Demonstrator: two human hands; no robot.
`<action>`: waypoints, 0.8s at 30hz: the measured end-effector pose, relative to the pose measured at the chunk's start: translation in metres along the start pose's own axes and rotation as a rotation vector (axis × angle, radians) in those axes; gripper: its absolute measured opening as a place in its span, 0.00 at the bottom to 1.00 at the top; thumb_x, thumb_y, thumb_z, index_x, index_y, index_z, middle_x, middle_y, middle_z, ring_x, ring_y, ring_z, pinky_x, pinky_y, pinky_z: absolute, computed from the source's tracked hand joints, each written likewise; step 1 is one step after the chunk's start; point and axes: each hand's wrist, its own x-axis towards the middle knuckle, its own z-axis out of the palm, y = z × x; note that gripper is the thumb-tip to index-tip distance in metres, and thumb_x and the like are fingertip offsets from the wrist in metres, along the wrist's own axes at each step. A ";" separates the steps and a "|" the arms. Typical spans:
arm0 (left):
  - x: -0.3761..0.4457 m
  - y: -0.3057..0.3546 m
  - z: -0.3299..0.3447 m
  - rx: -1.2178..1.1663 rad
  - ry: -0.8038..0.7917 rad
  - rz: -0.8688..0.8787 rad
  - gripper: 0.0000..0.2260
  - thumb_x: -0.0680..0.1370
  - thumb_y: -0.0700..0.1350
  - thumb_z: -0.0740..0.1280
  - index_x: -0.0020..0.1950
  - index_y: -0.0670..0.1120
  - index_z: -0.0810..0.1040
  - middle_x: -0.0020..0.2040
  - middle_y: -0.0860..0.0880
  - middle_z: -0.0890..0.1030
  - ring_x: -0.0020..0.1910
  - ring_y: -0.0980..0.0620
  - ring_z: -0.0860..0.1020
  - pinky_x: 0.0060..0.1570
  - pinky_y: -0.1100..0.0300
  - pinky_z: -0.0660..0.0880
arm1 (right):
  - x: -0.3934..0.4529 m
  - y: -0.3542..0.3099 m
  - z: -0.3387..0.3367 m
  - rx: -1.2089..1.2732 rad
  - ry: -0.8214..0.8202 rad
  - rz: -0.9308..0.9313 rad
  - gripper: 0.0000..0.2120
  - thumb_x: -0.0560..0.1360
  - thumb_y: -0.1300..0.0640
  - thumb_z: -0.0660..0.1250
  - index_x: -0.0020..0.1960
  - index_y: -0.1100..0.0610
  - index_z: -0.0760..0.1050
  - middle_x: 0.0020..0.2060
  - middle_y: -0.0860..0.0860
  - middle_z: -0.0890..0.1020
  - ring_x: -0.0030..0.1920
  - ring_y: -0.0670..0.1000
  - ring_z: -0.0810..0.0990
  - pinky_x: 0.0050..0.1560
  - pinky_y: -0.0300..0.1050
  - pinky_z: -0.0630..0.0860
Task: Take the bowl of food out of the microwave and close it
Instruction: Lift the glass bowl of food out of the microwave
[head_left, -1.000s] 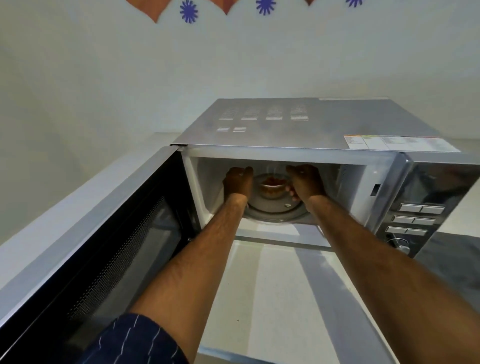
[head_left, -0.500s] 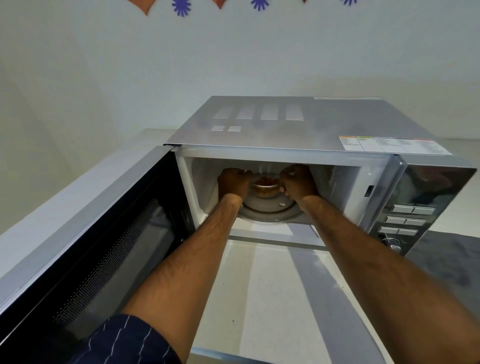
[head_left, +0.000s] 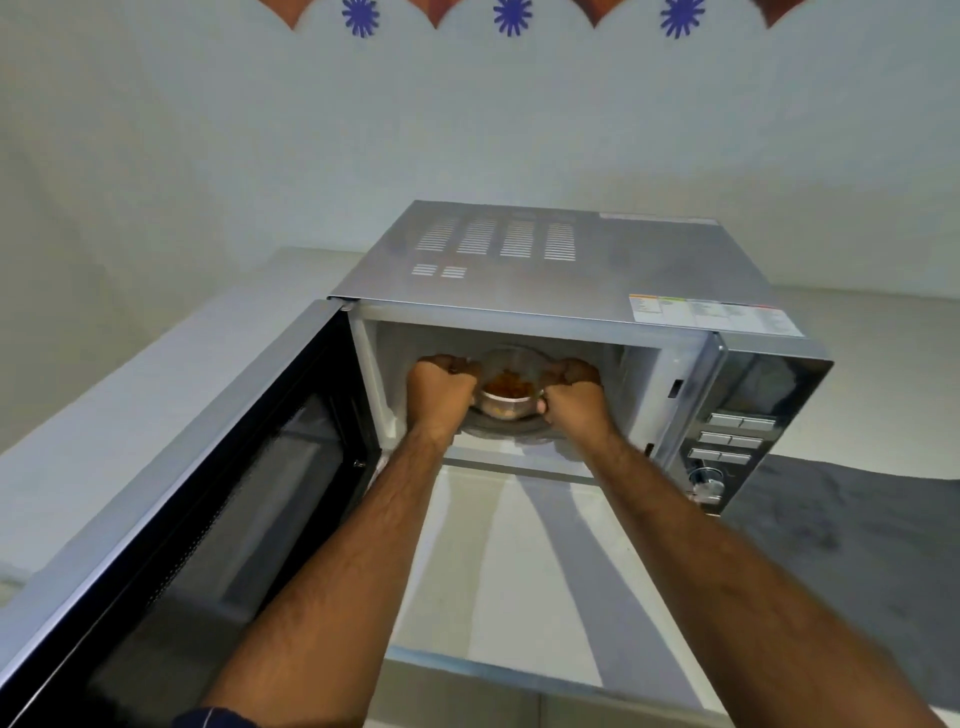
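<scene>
Step in hand: lifting out. Both hands inside the microwave (head_left: 545, 270), left hand (head_left: 441, 392) and right hand (head_left: 574, 397) clenched on opposite sides of the bowl (head_left: 506, 402). Bowl sits over the turntable (head_left: 511, 434), orange food showing; can't tell if it's lifted clear. Door (head_left: 208, 493) swung wide to the left. Next, I'd say: draw the bowl straight out level, set it on the worktop (head_left: 519, 545), then free a hand for the door.

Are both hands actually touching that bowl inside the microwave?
Touching. The head view shows the left hand and right hand closed against opposite sides of the bowl, no gap visible.
</scene>
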 end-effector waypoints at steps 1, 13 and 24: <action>-0.009 -0.002 -0.002 0.010 0.002 0.006 0.05 0.77 0.43 0.74 0.42 0.48 0.85 0.38 0.51 0.86 0.39 0.53 0.85 0.31 0.63 0.77 | -0.011 0.003 -0.004 0.044 -0.024 0.037 0.09 0.80 0.61 0.66 0.41 0.59 0.79 0.33 0.54 0.79 0.34 0.53 0.77 0.35 0.42 0.74; -0.140 -0.011 -0.013 -0.043 -0.010 0.033 0.06 0.75 0.43 0.72 0.39 0.46 0.85 0.26 0.57 0.82 0.23 0.62 0.79 0.24 0.72 0.70 | -0.126 0.033 -0.059 0.211 -0.106 0.039 0.06 0.80 0.59 0.64 0.55 0.53 0.78 0.24 0.52 0.78 0.23 0.48 0.72 0.24 0.40 0.67; -0.227 0.003 0.043 0.048 -0.222 0.111 0.04 0.78 0.48 0.71 0.44 0.57 0.81 0.30 0.54 0.85 0.26 0.61 0.81 0.33 0.60 0.79 | -0.187 0.088 -0.159 0.218 -0.006 0.034 0.06 0.83 0.57 0.66 0.59 0.51 0.79 0.24 0.51 0.78 0.23 0.46 0.72 0.22 0.41 0.68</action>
